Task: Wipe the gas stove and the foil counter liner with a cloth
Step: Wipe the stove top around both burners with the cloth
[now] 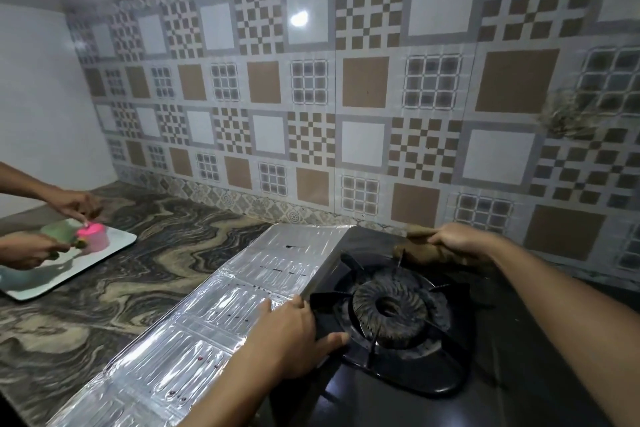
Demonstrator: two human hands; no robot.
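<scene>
Cloth [429, 251] sits bunched under my right hand [457, 239] at the back edge of the gas stove [398, 399], close to the tiled wall; my fingers curl over the brown wad and press it down on the black top, which I take to be the working grip for scrubbing that far strip behind the burner [389, 310]. My left hand [294, 336] lies at the stove's left edge, fingers spread along the rim and thumb stretched toward the pan support [349, 265]. I judge it is there to steady the stove while the other hand rubs, though it may also be pinning the foil counter liner [221, 302]; I cannot tell whether it grips anything.

The liner runs along the surface just beside the stove's left side, from the back edge down to the front, its near margin tucked against or under the stove. Small dark specks dot it, so it looks unwiped.

At the far left edge of the surface, another person's hands [52, 229] work over a white tray [114, 246] with a pink container [92, 236].

No brand, label or writing is legible anywhere; the small dark marks on the foil are too small to make out.
</scene>
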